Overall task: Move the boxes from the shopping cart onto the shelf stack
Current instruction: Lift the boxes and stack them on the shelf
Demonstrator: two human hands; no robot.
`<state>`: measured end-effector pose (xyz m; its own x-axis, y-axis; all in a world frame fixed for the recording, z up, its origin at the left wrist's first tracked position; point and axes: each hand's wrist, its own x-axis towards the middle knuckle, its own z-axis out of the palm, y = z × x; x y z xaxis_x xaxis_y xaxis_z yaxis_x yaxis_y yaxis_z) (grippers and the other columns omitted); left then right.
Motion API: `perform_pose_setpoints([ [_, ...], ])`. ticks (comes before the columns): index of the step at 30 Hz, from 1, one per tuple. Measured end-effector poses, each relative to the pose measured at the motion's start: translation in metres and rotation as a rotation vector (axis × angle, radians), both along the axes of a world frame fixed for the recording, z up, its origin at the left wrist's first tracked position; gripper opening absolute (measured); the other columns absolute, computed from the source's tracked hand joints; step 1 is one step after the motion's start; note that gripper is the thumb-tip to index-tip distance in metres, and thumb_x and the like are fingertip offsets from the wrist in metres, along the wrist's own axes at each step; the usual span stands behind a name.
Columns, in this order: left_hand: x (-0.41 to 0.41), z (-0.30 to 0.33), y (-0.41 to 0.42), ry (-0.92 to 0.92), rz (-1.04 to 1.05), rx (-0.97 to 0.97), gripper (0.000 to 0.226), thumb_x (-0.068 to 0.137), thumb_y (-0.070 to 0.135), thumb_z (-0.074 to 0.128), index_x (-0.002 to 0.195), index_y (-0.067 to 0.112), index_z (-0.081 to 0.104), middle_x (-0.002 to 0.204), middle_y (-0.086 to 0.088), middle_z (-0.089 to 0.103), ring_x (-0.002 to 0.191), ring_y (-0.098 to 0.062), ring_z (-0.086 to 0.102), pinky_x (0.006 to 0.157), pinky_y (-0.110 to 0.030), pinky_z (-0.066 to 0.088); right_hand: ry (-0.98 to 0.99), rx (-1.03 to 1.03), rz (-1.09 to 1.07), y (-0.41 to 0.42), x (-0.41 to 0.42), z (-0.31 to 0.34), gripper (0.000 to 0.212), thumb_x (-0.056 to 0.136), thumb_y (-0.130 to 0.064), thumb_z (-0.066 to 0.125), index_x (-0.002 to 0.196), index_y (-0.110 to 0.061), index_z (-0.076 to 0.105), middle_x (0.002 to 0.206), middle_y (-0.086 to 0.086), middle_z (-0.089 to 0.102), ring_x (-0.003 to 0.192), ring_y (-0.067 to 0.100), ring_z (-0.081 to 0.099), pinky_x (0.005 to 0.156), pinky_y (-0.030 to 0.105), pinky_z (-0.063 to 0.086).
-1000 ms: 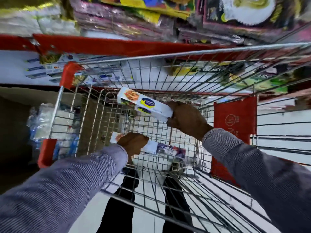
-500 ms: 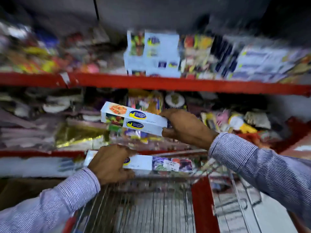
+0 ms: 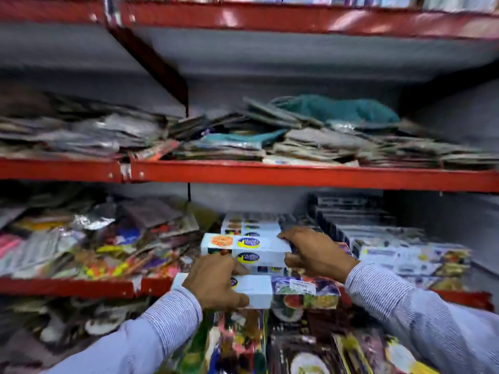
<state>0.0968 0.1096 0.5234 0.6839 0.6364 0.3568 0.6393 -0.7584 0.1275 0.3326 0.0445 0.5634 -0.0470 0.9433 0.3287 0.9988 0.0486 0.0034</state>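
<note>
My right hand [image 3: 317, 252] grips the right end of a long white box [image 3: 245, 249] with a blue-yellow logo, holding it level against the stack of like boxes [image 3: 251, 225] on the red shelf [image 3: 67, 286]. My left hand [image 3: 214, 283] grips a second white box [image 3: 259, 291] with a fruit picture and a price sticker, lower and nearer to me, at the shelf's front edge. The shopping cart is out of view.
Loose shiny packets [image 3: 94, 244] crowd the shelf left of the stack, and flat printed packs [image 3: 410, 255] lie to its right. The shelf above [image 3: 297, 175] carries piles of flat packets. More packaged goods [image 3: 297, 346] sit below my arms.
The view has swung up from the cart to the shelves. Both hands have carried their boxes up and forward, and the right hand's box now sits at the stack.
</note>
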Motion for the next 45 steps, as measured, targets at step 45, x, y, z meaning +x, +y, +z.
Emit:
perform_pose_setpoints([
  [45,0.107,-0.026,0.117,-0.216,-0.041,0.044,0.054,0.072,0.047,0.065,0.121,0.025,0.07,0.123,0.007,0.065,0.118,-0.018,0.052,0.104,-0.036,0.042,0.045,-0.021,-0.032,0.067,0.064,-0.047,0.052,0.095,-0.037,0.054,0.142,-0.018,0.044,0.147,0.006,0.05,0.129,0.03,0.052,0.098,0.039,0.047],
])
